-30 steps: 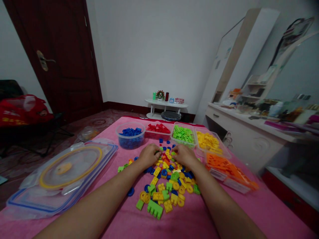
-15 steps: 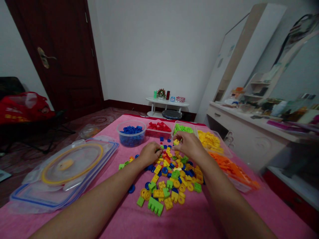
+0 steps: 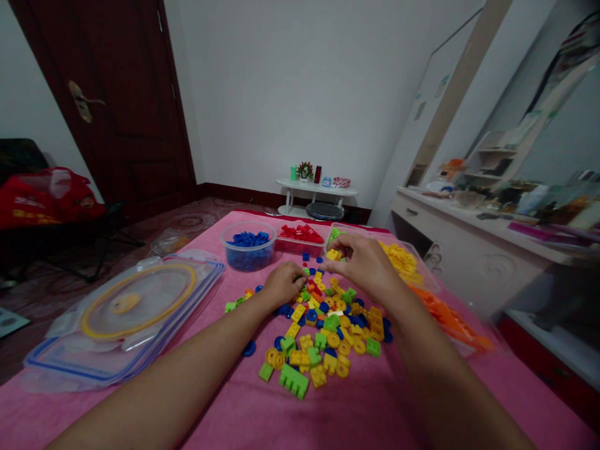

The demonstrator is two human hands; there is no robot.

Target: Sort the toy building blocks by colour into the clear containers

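Note:
A heap of mixed toy bricks point(image 3: 323, 331) in yellow, green, blue and red lies on the pink cloth point(image 3: 365, 412). My left hand point(image 3: 282, 285) rests on the heap's far edge with its fingers curled in a pinch; what it pinches is hidden. My right hand point(image 3: 363, 262) is raised above the heap, pinching a yellow brick point(image 3: 334, 254) near the tub of green bricks point(image 3: 334, 235).
Behind the heap stand a round tub of blue bricks point(image 3: 248, 249), a tray of red bricks point(image 3: 300, 235), a tray of yellow bricks point(image 3: 403, 261) and a tray of orange bricks point(image 3: 450, 322). Stacked clear lids point(image 3: 126, 309) lie at the left. A white dresser point(image 3: 473, 256) stands right.
My right hand has lifted off the heap with a yellow brick and moved up and away toward the trays. My left hand has stayed at the heap's far edge.

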